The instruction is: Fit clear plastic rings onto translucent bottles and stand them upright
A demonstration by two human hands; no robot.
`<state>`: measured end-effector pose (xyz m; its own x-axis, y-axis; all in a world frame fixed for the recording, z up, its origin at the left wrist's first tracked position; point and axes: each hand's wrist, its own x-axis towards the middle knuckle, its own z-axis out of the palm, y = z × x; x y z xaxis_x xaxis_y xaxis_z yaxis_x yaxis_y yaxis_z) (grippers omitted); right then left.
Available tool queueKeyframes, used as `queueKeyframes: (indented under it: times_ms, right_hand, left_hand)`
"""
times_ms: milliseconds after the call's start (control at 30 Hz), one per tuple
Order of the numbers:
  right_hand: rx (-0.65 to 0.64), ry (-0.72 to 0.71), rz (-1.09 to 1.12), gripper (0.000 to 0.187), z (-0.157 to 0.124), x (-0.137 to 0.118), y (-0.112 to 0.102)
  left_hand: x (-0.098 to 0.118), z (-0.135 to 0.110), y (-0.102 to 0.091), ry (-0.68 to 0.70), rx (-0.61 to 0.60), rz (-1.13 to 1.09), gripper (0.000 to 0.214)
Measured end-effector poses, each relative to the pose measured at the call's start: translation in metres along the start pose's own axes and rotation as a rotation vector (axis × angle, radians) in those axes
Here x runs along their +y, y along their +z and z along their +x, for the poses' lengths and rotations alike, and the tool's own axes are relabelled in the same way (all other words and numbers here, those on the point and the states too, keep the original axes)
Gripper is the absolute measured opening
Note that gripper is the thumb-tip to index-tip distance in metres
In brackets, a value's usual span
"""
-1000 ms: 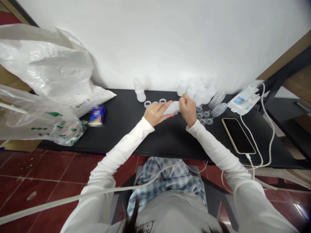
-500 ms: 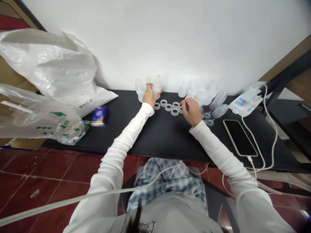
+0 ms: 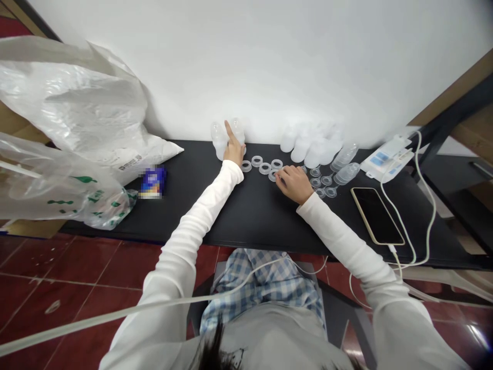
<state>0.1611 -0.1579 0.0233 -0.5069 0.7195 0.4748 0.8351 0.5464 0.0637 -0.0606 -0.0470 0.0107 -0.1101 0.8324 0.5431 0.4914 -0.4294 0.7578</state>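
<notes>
My left hand [image 3: 232, 146] reaches to the back of the black table [image 3: 215, 210], one finger raised against two upright translucent bottles [image 3: 219, 137] by the wall. It holds nothing. A row of clear plastic rings [image 3: 260, 165] lies just right of it. My right hand [image 3: 295, 182] rests palm down on the table with its fingertips on one ring at the row's right end. Small clear nipples [image 3: 322, 182] lie right of that hand.
Loose bottles [image 3: 316, 146] pile up against the wall at the back right. A phone [image 3: 377, 215] on a white cable, a white box [image 3: 385, 156], a blue packet [image 3: 153, 181] and big plastic bags [image 3: 77, 133] at the left also sit on the table.
My left hand set the bottle it held upright beside the first bottle and let go. My right hand dropped from that bottle's mouth to the rings.
</notes>
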Motion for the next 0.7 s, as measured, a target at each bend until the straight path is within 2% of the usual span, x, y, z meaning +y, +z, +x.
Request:
queueKeyframes:
  times_ms: [133, 233, 300, 433, 500, 600, 700]
  right_hand:
    - [-0.03, -0.037, -0.022, 0.031, -0.004, 0.003, -0.006]
    - [-0.016, 0.016, -0.07, 0.033, -0.014, 0.008, -0.019]
    - [-0.009, 0.054, -0.104, 0.035, -0.026, 0.01, -0.029]
    - [-0.104, 0.128, -0.156, 0.035, -0.052, 0.009, -0.041]
    - [-0.18, 0.16, -0.198, 0.032, -0.063, 0.008, -0.043]
    - [-0.246, 0.183, -0.245, 0.025, -0.072, 0.007, -0.044]
    - [-0.272, 0.188, -0.251, 0.023, -0.073, 0.01, -0.045]
  left_hand:
    - [0.016, -0.02, -0.006, -0.02, 0.05, 0.08, 0.075]
    - [0.031, -0.051, -0.024, -0.026, -0.069, 0.231, 0.056]
    - [0.036, -0.073, -0.04, 0.026, -0.122, 0.398, 0.039]
    - [0.029, -0.099, -0.063, 0.073, -0.195, 0.649, 0.036]
    - [0.025, -0.103, -0.066, 0.056, -0.264, 0.684, 0.037]
    - [0.027, -0.105, -0.058, 0.049, -0.336, 0.668, 0.033]
    - [0.036, -0.108, -0.044, 0.035, -0.344, 0.514, 0.024]
